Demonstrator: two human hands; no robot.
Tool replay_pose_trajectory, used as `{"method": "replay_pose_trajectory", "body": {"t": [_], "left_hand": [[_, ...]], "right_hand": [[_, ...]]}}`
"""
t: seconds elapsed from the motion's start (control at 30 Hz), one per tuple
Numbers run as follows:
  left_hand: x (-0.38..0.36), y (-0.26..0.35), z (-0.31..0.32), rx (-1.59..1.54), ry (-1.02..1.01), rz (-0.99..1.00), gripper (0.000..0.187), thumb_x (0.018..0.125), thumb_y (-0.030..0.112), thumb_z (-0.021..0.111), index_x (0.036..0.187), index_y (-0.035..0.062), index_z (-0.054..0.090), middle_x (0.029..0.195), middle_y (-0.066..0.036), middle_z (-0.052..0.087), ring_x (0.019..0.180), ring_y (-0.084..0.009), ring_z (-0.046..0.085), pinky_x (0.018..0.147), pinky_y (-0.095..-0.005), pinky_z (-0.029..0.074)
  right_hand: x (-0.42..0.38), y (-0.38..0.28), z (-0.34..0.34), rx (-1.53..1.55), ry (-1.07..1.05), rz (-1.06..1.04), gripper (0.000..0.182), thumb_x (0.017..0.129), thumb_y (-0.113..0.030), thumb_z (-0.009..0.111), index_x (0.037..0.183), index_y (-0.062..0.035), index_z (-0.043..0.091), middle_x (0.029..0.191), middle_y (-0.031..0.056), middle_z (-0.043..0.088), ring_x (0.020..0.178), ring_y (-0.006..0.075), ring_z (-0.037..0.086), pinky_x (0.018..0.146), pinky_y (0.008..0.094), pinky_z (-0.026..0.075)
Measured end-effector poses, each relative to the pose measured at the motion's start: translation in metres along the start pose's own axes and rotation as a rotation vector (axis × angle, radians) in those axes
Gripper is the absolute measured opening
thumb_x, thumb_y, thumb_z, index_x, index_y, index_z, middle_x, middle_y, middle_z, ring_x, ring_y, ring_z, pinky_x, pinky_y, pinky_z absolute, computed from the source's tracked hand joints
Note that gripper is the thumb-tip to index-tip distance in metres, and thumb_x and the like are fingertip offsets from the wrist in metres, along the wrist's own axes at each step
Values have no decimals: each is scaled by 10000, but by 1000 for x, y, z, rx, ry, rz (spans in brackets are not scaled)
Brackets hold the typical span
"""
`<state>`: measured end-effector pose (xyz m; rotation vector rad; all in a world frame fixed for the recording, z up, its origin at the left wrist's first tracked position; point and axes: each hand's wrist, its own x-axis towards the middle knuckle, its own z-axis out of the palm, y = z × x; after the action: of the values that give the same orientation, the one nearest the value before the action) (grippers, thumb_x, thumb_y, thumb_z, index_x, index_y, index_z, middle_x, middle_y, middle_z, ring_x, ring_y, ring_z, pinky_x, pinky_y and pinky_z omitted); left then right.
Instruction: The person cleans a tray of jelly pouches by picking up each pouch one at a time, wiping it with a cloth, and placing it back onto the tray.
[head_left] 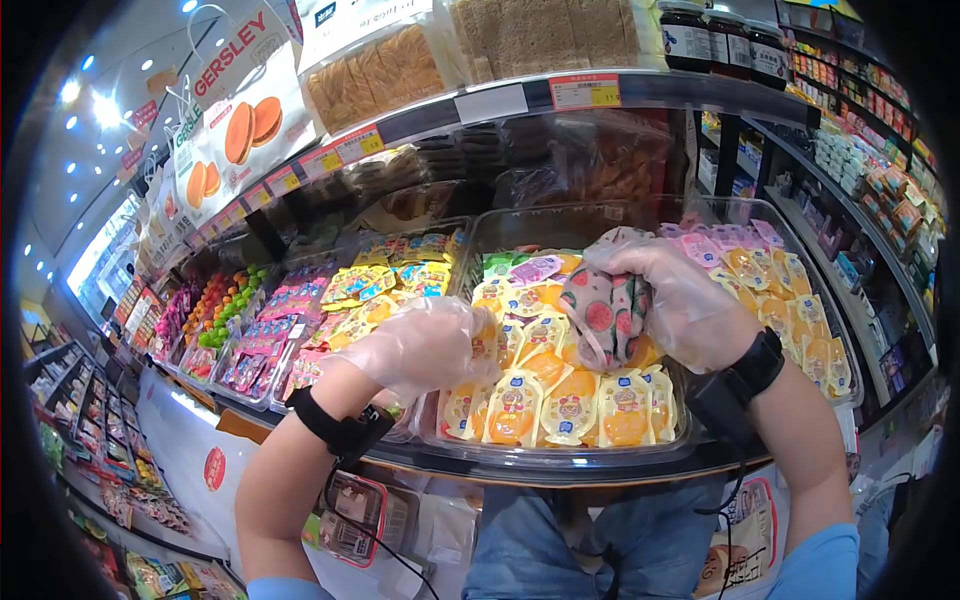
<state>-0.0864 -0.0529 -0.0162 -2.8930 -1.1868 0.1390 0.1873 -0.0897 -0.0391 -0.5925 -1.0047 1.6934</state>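
My right hand, in a clear plastic glove, grips a bunched cloth with a pink-and-grey watermelon pattern. The cloth is just above packets in a clear plastic tray. My left hand, gloved the same way, is closed at the tray's left side. A pale yellow snack packet shows at its fingertips; the glove covers part of it. Rows of orange-and-white snack packets with cartoon prints fill the tray's front, and purple packets lie behind.
Left of the tray are bins of yellow packets, pink packets and colourful round items. A shelf edge with price tags overhangs the back, holding bread and jars. Wrist straps carry cables.
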Motion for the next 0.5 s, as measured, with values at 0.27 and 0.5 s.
{"method": "replay_pose_trajectory", "body": {"t": [0.27,0.5], "left_hand": [[21,14,4,153,-168,-161,406,851,390,641,973,3,650,861,-227,688,849,-372,680,767,-456,529],[28,17,10,161,-29,-147,191,780,150,665,860,-22,689,879,-238,695,850,-365,697,722,-432,557]], "right_hand": [[5,2,-4,-239,64,-17,68,926,-104,558,932,-53,603,807,36,616,725,124,632,649,270,521],[10,13,-17,-55,13,-181,72,919,-71,556,960,-28,596,938,64,624,928,183,629,895,338,491]]}}
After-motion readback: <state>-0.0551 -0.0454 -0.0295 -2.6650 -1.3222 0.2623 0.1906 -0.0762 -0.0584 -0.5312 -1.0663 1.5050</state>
